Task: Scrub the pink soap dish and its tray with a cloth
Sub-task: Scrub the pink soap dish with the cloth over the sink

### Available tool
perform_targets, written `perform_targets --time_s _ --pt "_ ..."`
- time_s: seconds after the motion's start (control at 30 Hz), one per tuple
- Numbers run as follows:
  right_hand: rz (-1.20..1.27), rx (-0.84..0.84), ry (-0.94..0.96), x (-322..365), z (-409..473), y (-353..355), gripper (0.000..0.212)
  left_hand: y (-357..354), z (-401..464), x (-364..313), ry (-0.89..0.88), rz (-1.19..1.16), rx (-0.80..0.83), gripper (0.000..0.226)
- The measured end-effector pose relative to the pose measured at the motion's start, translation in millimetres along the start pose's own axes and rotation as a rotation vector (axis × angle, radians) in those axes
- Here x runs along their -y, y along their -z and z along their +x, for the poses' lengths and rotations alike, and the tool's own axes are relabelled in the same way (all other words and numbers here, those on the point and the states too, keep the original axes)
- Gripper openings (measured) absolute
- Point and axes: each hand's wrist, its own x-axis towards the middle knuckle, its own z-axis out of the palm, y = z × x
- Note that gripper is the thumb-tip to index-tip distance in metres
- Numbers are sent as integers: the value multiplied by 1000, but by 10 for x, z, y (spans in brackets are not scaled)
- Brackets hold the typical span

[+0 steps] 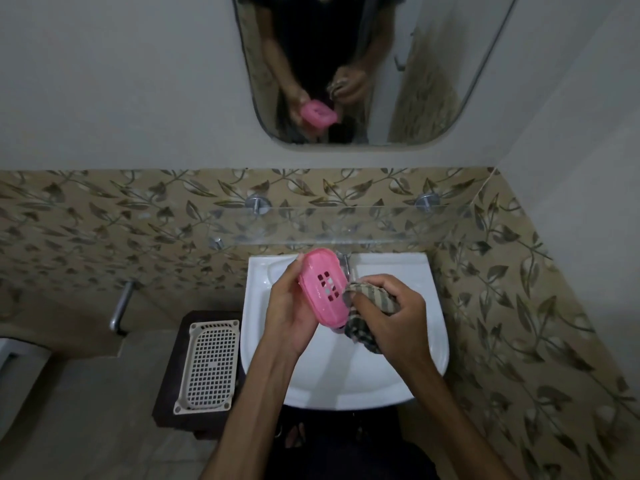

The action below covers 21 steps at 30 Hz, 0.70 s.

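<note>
Left hand [287, 306] has its grip clamped on the pink soap dish [323, 289] above the sink [429, 341]; right hand [391, 313] clenches the cloth [363, 317] at its edge. Recommend working cloth into the slots, dish braced firmly.

Dim bathroom: leaf-patterned tiles [104, 216], mirror [433, 81], white sink [429, 341].

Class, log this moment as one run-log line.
left hand: holds pink soap dish | right hand: cloth on dish edge | over sink
</note>
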Motion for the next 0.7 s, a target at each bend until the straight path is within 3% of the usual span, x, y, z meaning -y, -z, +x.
perform_targets --time_s 0.33,0.5,0.63,0.7 --pt "-252 130 126 -63 -33 -137 15 -108 80 115 6 206 -57 28" --pt "-217 95 98 -54 56 -234 14 -94 87 146 107 220 -108 59" --pt "-304 226 229 -20 51 -241 19 4 88 100 199 201 -95 66" --pt "-329 204 225 -30 151 -172 18 -1 89 87 229 227 -73 68"
